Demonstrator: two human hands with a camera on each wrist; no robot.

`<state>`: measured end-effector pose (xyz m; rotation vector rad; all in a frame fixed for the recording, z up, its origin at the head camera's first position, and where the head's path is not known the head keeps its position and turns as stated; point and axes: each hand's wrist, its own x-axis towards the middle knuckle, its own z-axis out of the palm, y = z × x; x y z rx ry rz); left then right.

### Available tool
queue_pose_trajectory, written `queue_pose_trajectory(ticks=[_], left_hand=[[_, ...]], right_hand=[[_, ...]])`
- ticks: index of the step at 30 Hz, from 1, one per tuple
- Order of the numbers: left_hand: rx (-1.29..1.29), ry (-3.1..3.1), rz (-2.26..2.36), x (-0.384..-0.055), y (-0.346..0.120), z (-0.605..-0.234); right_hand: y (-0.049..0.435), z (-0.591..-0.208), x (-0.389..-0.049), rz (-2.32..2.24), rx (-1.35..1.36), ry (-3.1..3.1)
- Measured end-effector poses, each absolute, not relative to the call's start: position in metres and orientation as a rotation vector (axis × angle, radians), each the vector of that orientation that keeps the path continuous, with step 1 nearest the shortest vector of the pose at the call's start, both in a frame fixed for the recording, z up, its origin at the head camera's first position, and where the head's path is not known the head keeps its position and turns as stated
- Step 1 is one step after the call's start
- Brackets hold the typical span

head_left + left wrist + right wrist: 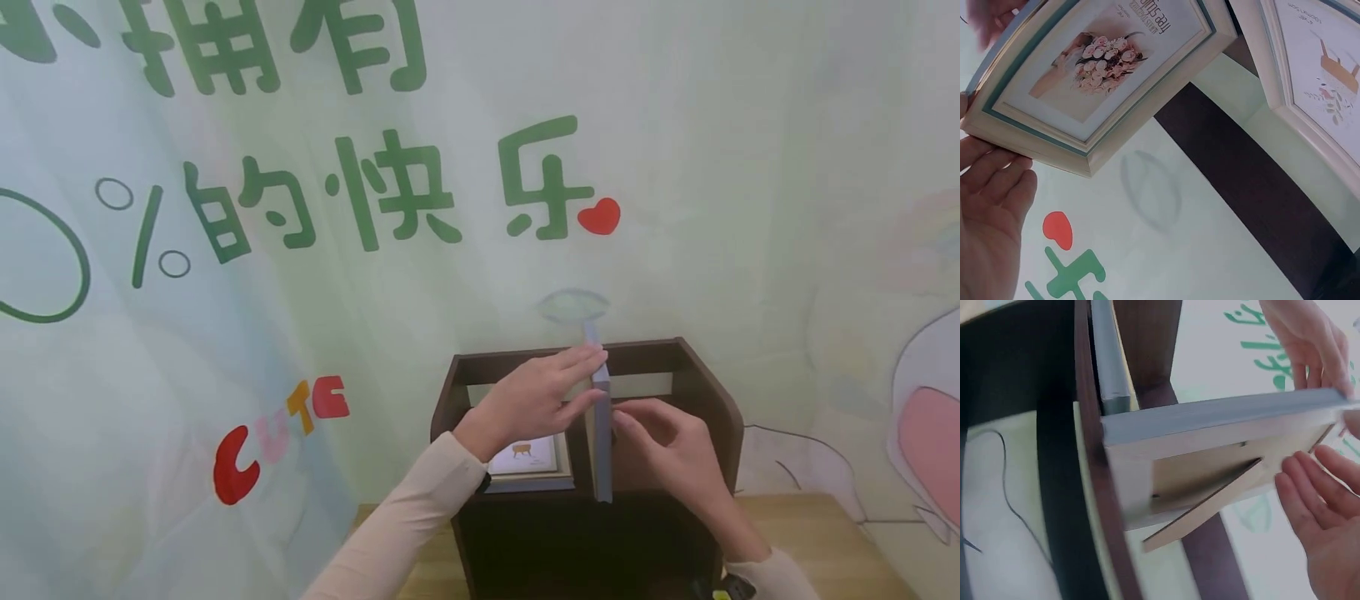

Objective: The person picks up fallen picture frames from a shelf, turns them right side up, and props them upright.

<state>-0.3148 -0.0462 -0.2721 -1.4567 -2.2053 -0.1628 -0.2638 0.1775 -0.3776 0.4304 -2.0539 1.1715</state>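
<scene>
A picture frame [602, 442] stands edge-on on the brown shelf unit's upper level. Its bouquet picture [1105, 62] shows in the left wrist view. In the right wrist view the hinged back stand [1204, 506] angles out from the backing. My left hand [536, 400] holds the frame's upper near corner, fingers along one edge and thumb on another. On the back side, my right hand [678, 450] has its fingertips at or close to the backing; exact contact is unclear. Left of this frame lies another picture frame [525, 457] with a small stool-like drawing.
The dark brown shelf unit [731, 417] has raised side walls and a back rail. It stands on a wooden table [840, 533]. Behind it hangs a pale printed curtain [750, 208] with green characters. A thin dark cord [1007, 487] shows below the shelf in the right wrist view.
</scene>
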Motion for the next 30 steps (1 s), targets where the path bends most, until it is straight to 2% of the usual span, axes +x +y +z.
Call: queue_pose_trajectory(ticks=[4, 10, 18, 30], left_hand=[[-1.45, -2.184, -0.149, -0.314, -0.04, -0.274], [-1.46, -2.129, -0.159, -0.315, -0.036, -0.277], [-1.479, -2.075, -0.182, -0.315, -0.033, -0.276], [-1.477, -2.088, -0.211, -0.316, -0.035, -0.277]], right_hand=[[0.178, -0.395, -0.272, 1.14, 0.345, -2.009], [0.172, -0.409, -0.285, 0.832, 0.446, -1.965], [0.167, -0.404, -0.291, 0.641, 0.52, -1.951], [0.163, -0.399, -0.297, 0.593, 0.477, -1.977]])
